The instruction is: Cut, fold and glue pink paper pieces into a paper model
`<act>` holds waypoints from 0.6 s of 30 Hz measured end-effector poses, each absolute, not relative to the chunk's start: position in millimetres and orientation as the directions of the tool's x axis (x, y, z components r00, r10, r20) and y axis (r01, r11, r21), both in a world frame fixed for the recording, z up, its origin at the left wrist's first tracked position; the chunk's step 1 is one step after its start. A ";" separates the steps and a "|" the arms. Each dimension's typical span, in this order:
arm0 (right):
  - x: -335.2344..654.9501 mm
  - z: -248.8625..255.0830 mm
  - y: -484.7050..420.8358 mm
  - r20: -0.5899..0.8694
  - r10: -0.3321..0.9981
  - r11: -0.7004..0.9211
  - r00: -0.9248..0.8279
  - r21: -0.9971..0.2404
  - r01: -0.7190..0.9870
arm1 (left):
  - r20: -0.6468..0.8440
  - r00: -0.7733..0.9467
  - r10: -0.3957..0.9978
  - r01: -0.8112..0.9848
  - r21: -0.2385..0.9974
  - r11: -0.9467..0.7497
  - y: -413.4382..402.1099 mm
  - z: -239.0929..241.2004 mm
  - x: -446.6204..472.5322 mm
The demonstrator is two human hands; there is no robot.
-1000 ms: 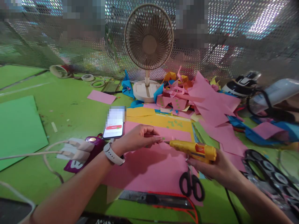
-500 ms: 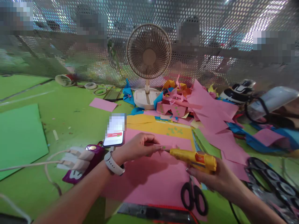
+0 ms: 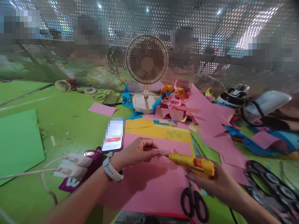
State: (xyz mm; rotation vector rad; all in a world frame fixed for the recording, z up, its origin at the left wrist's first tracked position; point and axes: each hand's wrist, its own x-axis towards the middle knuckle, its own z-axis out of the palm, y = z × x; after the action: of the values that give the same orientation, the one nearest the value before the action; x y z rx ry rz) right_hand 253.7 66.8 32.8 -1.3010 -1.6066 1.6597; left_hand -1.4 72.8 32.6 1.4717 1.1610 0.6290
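Note:
My right hand (image 3: 216, 182) grips a yellow glue gun (image 3: 192, 161) whose nozzle points left. The nozzle tip meets a small pink paper piece (image 3: 161, 152) pinched in the fingers of my left hand (image 3: 135, 151). A white watch sits on my left wrist. Both hands hover over a large pink paper sheet (image 3: 151, 186) on the green table (image 3: 70, 124). Black-handled scissors (image 3: 193, 202) lie on the sheet just below my right hand.
A phone (image 3: 113, 137) lies left of my left hand, beside a purple power strip (image 3: 77, 171) with white plugs. A desk fan (image 3: 146, 71) stands behind a heap of paper scraps (image 3: 187, 105). A yellow sheet (image 3: 158, 130), green board (image 3: 18, 140), tape rolls (image 3: 64, 84) and mesh wall surround.
The view has tilted up a little, so everything sits lower in the frame. Both hands hold the same pose, with the nozzle still at the pinched paper.

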 end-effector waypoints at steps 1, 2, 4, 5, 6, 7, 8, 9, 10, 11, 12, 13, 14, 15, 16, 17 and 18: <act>254.2 32.4 67.4 -0.290 0.852 -0.185 -0.437 -0.946 0.266 | -0.206 0.378 0.903 0.313 0.946 0.084 73.0 32.5 -1.4; 254.8 32.0 68.0 -0.289 0.850 -0.182 -0.440 -0.946 0.270 | -0.204 0.378 0.903 0.311 0.947 0.083 73.2 32.4 -1.4; 256.1 30.8 69.3 -0.295 0.847 -0.183 -0.441 -0.943 0.279 | -0.205 0.378 0.903 0.308 0.948 0.086 73.4 32.4 -1.5; 256.8 30.0 69.8 -0.299 0.842 -0.184 -0.448 -0.941 0.282 | -0.208 0.380 0.901 0.305 0.948 0.089 73.4 32.5 -1.5; 257.5 29.2 70.4 -0.302 0.835 -0.184 -0.459 -0.941 0.284 | -0.211 0.383 0.899 0.303 0.948 0.093 73.5 32.8 -1.6; 258.1 28.3 70.8 -0.302 0.829 -0.182 -0.471 -0.942 0.283 | -0.214 0.386 0.897 0.302 0.949 0.096 73.4 33.1 -1.6; 258.7 27.5 71.1 -0.298 0.826 -0.178 -0.479 -0.943 0.281 | -0.214 0.388 0.897 0.301 0.949 0.097 73.4 33.4 -1.7; 259.2 26.7 71.4 -0.293 0.827 -0.173 -0.479 -0.945 0.278 | -0.213 0.389 0.896 0.299 0.949 0.096 73.3 33.6 -1.8; 259.7 26.0 71.7 -0.287 0.832 -0.168 -0.476 -0.946 0.276 | -0.211 0.390 0.896 0.297 0.950 0.094 73.3 33.8 -1.9; 260.0 25.5 72.0 -0.282 0.834 -0.165 -0.475 -0.948 0.274 | -0.208 0.391 0.897 0.294 0.951 0.093 73.3 33.7 -2.0; 260.3 25.2 72.3 -0.281 0.831 -0.162 -0.480 -0.948 0.274 | -0.207 0.392 0.897 0.290 0.953 0.093 73.2 33.5 -2.0; 260.4 25.1 72.6 -0.280 0.827 -0.159 -0.487 -0.948 0.276 | -0.206 0.392 0.897 0.285 0.954 0.095 73.3 33.3 -2.1; 260.4 25.2 72.7 -0.283 0.819 -0.157 -0.499 -0.947 0.279 | -0.206 0.391 0.897 0.282 0.954 0.096 73.3 33.0 -2.1; 260.1 25.5 72.6 -0.287 0.814 -0.159 -0.504 -0.946 0.283 | -0.207 0.390 0.897 0.281 0.955 0.098 73.3 32.7 -2.1; 259.6 26.2 72.2 -0.291 0.815 -0.161 -0.501 -0.945 0.286 | -0.208 0.389 0.898 0.281 0.955 0.099 73.3 32.6 -2.0; 259.0 27.0 71.4 -0.290 0.822 -0.162 -0.491 -0.944 0.287 | -0.208 0.388 0.898 0.281 0.954 0.100 73.2 32.7 -1.8; 258.2 27.9 70.5 -0.286 0.832 -0.160 -0.476 -0.944 0.289 | -0.208 0.388 0.898 0.282 0.954 0.099 73.2 32.9 -1.7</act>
State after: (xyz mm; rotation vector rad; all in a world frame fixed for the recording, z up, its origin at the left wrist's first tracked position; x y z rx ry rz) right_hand 258.2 70.5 27.9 -1.2713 -1.6792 1.6736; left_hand -1.7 73.2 32.9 1.4434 1.1317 0.6422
